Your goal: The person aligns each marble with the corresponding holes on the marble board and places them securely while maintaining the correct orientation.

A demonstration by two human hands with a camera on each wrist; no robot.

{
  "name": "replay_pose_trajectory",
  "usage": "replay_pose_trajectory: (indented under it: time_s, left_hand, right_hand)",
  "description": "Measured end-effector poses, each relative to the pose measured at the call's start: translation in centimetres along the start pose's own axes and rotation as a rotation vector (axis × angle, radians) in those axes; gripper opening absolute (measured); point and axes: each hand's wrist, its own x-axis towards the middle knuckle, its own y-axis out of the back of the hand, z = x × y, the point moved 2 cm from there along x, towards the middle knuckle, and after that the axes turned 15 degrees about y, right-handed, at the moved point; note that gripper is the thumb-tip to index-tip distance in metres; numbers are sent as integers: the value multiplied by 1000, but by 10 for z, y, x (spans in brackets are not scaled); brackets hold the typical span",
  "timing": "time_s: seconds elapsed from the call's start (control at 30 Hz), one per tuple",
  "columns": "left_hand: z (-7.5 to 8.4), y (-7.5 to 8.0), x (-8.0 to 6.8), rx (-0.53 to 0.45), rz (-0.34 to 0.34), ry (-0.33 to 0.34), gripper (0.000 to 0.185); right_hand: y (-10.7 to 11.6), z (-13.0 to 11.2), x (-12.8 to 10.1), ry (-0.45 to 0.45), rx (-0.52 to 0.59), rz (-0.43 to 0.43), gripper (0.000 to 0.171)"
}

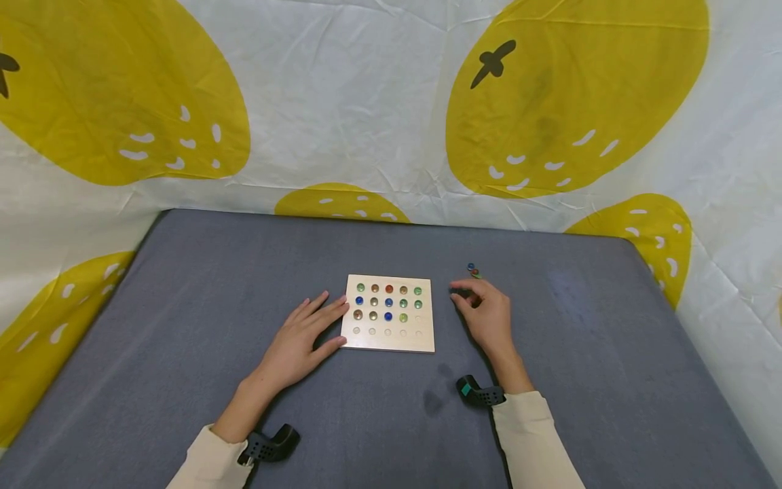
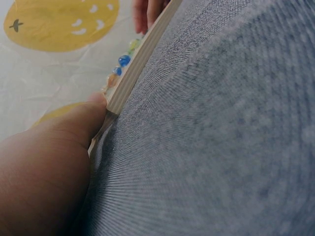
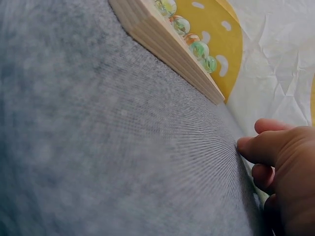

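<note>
A pale wooden board [image 1: 387,343] lies on the table with rows of round hollows. Glass marbles [image 1: 388,302] in green, blue, red and amber fill the two far rows and most of the third. My left hand [image 1: 299,343] rests at the board's left side, fingers spread, the fingertips and thumb touching its edge. To the right of the board, my right hand [image 1: 489,316] hovers apart from it, thumb and index tips close together, other fingers curled. Whether a marble sits between those tips cannot be told. Loose marbles [image 1: 471,267] lie just beyond that hand, which may hide others.
A grey cloth-covered table [image 1: 256,258] surrounds the board. Behind it hangs a white sheet [image 1: 348,95] printed with yellow fruit. Black wrist cameras [image 1: 269,445] are strapped below both hands, by the cream sleeves [image 1: 534,435].
</note>
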Motion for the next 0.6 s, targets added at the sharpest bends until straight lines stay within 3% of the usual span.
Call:
replay_pose_trajectory:
  time_s: [0.6]
  left_hand:
    - [1,1,-1,-6,-3,3,58]
  right_hand:
    - [3,-9,-6,70,-19,-76,21]
